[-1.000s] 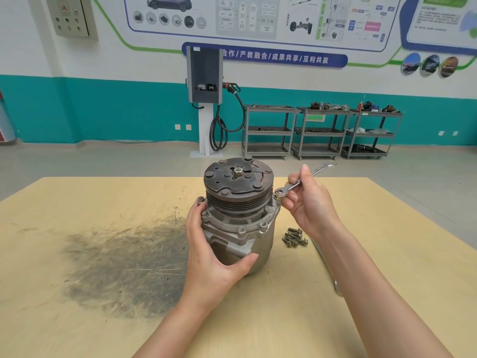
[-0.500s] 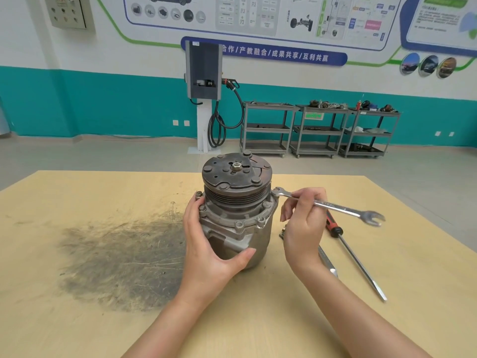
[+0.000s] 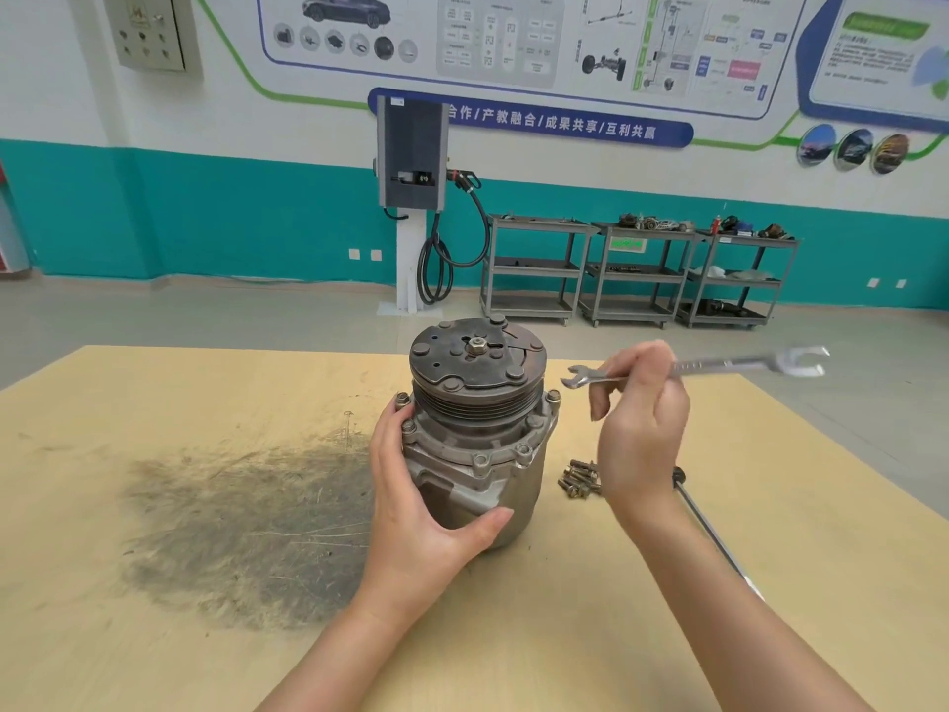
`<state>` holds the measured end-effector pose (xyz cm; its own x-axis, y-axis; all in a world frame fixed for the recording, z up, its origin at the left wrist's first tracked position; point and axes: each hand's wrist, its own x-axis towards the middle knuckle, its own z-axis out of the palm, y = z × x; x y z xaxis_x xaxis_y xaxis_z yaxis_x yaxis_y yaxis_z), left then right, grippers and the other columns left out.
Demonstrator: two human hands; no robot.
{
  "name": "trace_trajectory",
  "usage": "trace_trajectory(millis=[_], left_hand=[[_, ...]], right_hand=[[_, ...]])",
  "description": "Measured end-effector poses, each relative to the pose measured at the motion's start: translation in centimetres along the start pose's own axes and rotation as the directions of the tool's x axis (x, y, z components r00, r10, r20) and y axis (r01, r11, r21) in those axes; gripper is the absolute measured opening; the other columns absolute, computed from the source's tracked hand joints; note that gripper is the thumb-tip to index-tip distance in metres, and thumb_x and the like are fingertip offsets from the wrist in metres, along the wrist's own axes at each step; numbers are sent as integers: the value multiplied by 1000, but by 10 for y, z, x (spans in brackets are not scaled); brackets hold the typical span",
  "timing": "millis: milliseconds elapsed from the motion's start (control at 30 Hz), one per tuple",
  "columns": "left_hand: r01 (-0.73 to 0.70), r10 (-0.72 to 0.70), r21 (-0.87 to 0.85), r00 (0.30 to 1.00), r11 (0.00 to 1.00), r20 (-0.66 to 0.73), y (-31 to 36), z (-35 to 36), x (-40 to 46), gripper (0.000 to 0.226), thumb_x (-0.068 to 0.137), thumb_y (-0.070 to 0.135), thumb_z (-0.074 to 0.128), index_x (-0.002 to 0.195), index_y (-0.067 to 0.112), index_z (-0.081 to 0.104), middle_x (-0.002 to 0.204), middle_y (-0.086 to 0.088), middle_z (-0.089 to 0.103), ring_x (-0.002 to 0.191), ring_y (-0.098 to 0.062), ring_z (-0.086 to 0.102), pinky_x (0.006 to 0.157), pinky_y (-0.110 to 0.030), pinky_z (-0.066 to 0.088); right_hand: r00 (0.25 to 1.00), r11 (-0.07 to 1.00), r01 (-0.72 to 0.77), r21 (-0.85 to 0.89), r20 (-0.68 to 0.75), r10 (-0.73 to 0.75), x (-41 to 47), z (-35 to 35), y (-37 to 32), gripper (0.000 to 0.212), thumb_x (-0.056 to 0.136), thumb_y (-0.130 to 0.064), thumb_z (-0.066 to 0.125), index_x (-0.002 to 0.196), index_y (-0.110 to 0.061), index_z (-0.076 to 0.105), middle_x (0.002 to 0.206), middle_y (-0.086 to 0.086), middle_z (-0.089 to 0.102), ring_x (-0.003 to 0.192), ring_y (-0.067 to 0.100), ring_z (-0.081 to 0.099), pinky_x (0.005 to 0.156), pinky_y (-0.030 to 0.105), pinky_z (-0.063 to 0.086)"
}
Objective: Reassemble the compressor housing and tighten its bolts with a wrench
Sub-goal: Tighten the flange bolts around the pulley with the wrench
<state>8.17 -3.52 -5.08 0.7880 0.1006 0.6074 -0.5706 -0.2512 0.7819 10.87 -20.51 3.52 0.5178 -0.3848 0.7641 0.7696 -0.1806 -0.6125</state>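
Steel wrench is now lifted clear of the compressor; half a second ago its small open end sat against the bolt on the right side of the flange, and now that end hangs in the air just to the right of the pulley, apart from it. The loose bolts, hidden behind the wrist a moment ago, show again on the table just right of the compressor's base.

The compressor stands upright near the table's middle, clutch plate facing up. It sits inside the curl of the left hand: the thumb presses the front of the lower body and the fingers wrap round the left side up to the flange bolts.

The right hand is raised, wrist bent, back of the hand toward the camera. It pinches the wrench shaft near the small end with its upper fingers, while the forefinger hangs down loosely below the shaft. The wrench lies nearly level, its larger open end pointing right.

A screwdriver lies on the table behind the right forearm. A dark smudge stains the wood left of the compressor.
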Motion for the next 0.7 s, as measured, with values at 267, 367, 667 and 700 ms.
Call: trace_trajectory(millis=[267, 367, 667, 700], left_hand=[[2, -2, -13, 1000, 1000, 0, -1, 0, 0, 110, 57, 54, 83, 144, 52, 16, 156, 4, 25, 147, -17, 28, 119, -51, 33], [2, -2, -22, 1000, 1000, 6, -2, 1, 0, 109, 58, 53, 84, 144, 53, 17, 157, 1, 25, 147, -20, 29, 117, -53, 35], [-10, 10, -13, 1000, 1000, -1, -4, 1, 0, 109, 57, 56, 84, 142, 59, 16, 157, 6, 25, 147, -17, 29, 119, -52, 32], [-10, 10, -12, 1000, 1000, -1, -4, 1, 0, 109, 57, 56, 84, 143, 58, 16, 157, 5, 25, 148, -17, 29, 118, -52, 33]], right_hand=[[757, 717, -654, 242, 233, 611, 20, -6, 28, 47, 107, -38, 26, 74, -13, 47, 46, -3, 37, 41, 10, 35, 49, 25, 32], [682, 625, -730, 278, 347, 643, 20, -8, 26, 44, 106, -38, 28, 76, -13, 49, 48, -2, 37, 44, 11, 35, 50, 23, 34], [944, 945, -325, 20, 73, 323, -2, 1, 26, 45, 107, -37, 26, 75, -15, 49, 47, -5, 41, 46, 11, 38, 48, 23, 34], [972, 973, -230, -10, 43, 230, -7, 3, 26, 41, 105, -38, 28, 76, -17, 48, 49, -6, 42, 46, 9, 39, 47, 22, 33]])
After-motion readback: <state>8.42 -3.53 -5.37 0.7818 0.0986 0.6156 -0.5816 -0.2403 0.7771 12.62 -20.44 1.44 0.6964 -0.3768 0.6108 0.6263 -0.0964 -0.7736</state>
